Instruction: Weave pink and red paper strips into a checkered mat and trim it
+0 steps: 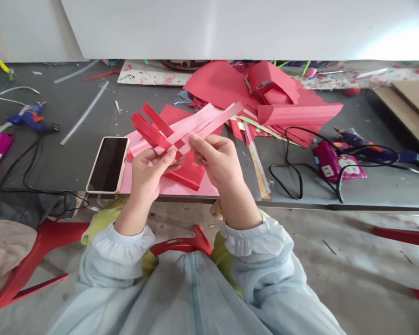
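Between my two hands is a woven piece of red and pink paper strips (192, 128), held up over the table's front edge. The red strips point up and left, and the pink strips run up to the right, crossing them near my fingers. My left hand (150, 170) pinches the lower left of the weave between thumb and fingers. At its right side, my right hand (218, 158) pinches the pink strips, thumb on top. Below the weave lie a folded red paper (186, 177) and a pink sheet (165, 186), partly hidden by my hands.
A phone (107, 165) lies left of my hands. Red paper sheets (216, 86) are piled at the back. Glue guns (30, 116) and pink power sockets (338, 163) with looping black cords lie on both sides. A white panel (230, 28) stands behind the table.
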`<state>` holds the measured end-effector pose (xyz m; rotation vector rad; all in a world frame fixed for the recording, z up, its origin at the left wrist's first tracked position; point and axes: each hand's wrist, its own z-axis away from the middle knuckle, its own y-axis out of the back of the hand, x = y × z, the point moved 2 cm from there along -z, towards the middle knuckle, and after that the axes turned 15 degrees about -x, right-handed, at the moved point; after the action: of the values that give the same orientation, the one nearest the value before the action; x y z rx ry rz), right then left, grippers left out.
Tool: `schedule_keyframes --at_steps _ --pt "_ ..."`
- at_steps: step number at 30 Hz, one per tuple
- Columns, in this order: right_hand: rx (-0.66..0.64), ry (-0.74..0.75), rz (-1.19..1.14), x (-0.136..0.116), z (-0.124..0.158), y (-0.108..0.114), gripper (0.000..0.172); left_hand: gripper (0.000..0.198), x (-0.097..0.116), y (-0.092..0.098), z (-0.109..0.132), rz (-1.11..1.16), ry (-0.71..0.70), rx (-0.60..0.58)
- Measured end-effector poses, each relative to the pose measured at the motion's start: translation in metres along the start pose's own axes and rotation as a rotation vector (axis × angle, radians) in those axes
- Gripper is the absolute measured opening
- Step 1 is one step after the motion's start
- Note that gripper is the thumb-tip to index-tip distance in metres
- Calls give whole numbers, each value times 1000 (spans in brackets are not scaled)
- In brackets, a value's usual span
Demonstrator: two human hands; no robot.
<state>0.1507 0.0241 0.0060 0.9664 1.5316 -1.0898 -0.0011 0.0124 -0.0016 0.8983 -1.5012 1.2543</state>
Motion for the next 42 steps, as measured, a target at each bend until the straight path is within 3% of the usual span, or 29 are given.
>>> schedule_keyframes --at_steps 4,10,26,37,42 --pt "-26 4 28 -4 0 0 59 33 -2 0 0 10 -5 -58" --pt "-84 -14 120 -4 2 -1 51 27 -4 3 -1 24 -82 16" --pt "-69 -32 -37 2 0 2 54 29 -2 6 -2 -113 -123 66" --pt "-95 -24 -52 3 1 1 54 36 -1 7 -3 -150 -100 31" --pt "-128 -98 -21 7 1 -1 58 33 -3 8 -2 -154 -92 -12"
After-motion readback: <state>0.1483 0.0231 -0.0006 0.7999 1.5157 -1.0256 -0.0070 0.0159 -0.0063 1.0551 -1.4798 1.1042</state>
